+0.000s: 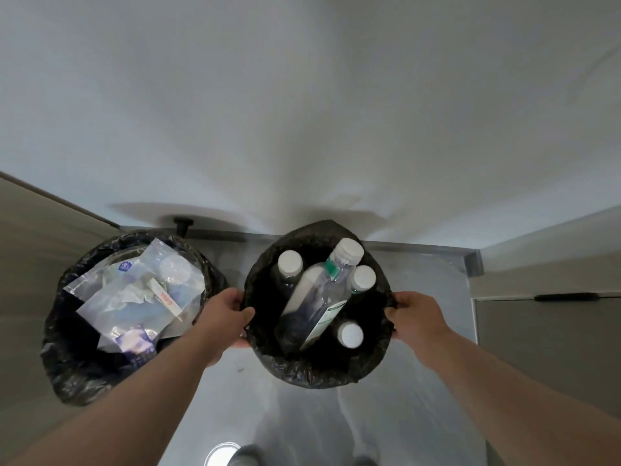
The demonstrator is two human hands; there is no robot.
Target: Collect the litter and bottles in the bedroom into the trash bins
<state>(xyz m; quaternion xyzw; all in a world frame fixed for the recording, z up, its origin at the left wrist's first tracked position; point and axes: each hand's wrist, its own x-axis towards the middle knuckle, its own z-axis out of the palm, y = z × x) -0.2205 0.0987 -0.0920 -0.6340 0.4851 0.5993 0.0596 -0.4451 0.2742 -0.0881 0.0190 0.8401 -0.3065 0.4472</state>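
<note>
Black bag liners cover both bins. The right trash bin [322, 375] sits centre frame, held on both sides: the left hand [228, 311] grips its left rim with the thumb hooked over the edge, and the right hand [416, 314] is clamped on the right rim, fingers curled around the liner. Whether the bin rests on the floor [420, 398] or is lifted cannot be told.

Inside it, a large clear bottle [319, 297] with a white cap and green label leans diagonally, cap toward the far side. Three small white-capped bottles stand upright around it: one far left [290, 263], one far right [363, 278], one near right [350, 334].

The left trash bin [67, 364] stands just beside it, touched by neither hand. It holds the litter [134, 290]: clear plastic packets, crumpled wrappers and a small tube piled near the top.

A white wall [302, 112] lies behind both bins, with a black doorstop [183, 224] at its base.
</note>
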